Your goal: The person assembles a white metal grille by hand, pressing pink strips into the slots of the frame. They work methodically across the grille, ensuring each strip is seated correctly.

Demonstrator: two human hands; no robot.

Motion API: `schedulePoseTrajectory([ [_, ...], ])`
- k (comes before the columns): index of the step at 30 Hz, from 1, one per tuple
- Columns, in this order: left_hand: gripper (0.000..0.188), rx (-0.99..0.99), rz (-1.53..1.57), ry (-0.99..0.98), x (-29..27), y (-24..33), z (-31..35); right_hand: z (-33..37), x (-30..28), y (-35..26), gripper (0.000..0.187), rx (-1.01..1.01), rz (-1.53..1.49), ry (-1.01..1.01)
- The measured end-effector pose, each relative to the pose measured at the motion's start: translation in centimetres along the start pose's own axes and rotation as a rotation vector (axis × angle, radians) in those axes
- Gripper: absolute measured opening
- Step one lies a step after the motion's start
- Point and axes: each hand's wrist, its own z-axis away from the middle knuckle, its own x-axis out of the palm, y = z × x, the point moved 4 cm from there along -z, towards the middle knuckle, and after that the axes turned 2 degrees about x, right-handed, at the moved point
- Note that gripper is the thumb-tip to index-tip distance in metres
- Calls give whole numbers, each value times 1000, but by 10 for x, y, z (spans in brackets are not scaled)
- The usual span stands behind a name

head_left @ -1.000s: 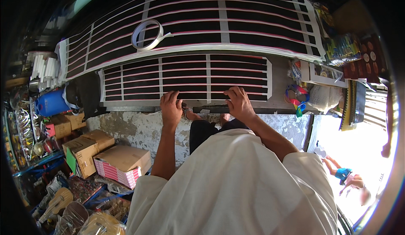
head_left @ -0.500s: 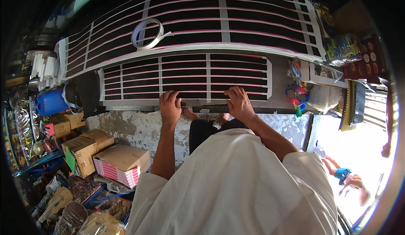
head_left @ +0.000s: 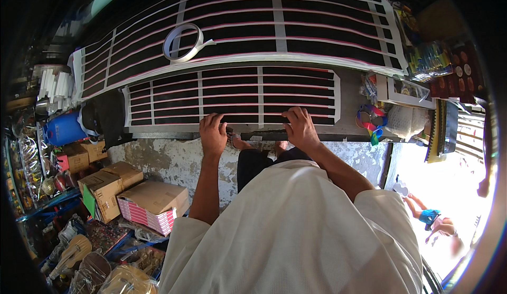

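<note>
A black panel [head_left: 229,96] crossed by thin white-and-pink strips and pale cross bands lies on the grey bench in front of me. My left hand [head_left: 213,130] rests at its near edge, left of centre, with fingers bent and tips on the lowest strip. To the right, my right hand [head_left: 300,125] touches the same edge, its fingers bent and slightly apart, thumb lower down. Neither hand shows anything gripped. Behind lies a larger black striped sheet [head_left: 232,16]. On it sits a roll of white tape [head_left: 185,59] with its loose end sticking out to the right.
Right of the panel are a bundle of coloured ribbons [head_left: 371,120], a bubble-wrapped item [head_left: 406,120] and a white-framed box [head_left: 404,92]. Cardboard boxes [head_left: 153,196] and wrapped goods stand at lower left, near a blue container [head_left: 64,127]. Another person [head_left: 433,220] is outside, lower right.
My right hand has shifted very slightly toward me along the panel's edge. My left hand, the panel and the tape roll look the same.
</note>
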Motion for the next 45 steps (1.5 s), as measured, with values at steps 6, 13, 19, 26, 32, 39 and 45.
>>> schedulePoseTrajectory([
  [6, 39, 83, 35, 15, 2, 26, -1, -9, 12, -10, 41, -41, -12, -34],
  [13, 30, -27, 60, 81, -11, 28, 32, -22, 7, -20, 37, -69, 17, 25],
  [19, 33, 45, 36, -154, 40, 17, 138, -1, -3, -2, 18, 35, -102, -155],
  [26, 44, -858, 455, -546, 112, -27, 226, 32, -4, 12, 23, -25, -30, -211],
  [32, 45, -678, 373, -629, 92, -29, 216, 31, 0, 14, 22, -17, -13, -212],
  [39, 45, -856, 487, -517, 83, -39, 226, 30, -4, 10, 21, 0, -48, -208],
  [45, 35, -759, 447, -318, 61, -57, 215, 30, 0, 3, 18, 34, -1, -166],
])
